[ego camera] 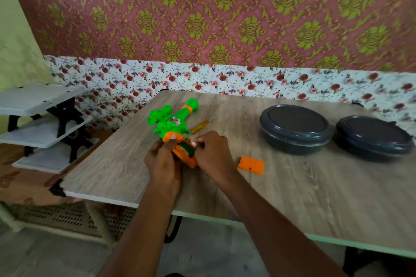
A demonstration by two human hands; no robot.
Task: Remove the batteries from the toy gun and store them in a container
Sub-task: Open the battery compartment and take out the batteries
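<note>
A home room: ornate damask wallpaper (225, 7), floral wall border (225, 81), wood-grain table (315, 186), small white shelf rack (42, 123).

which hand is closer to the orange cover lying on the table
Right. The right hand is at the open grip of the gun, just left of the cover; the left hand grips the gun farther left.

Soft, even light is falling across the scene. Faint shadows are pooling under the dark grey round plastic container (296, 129) right of the fingers (202, 141). Motion blur is smearing the pink-and-gold patterned wallpaper (225, 18) beyond them; straight edges are bowing.
</note>
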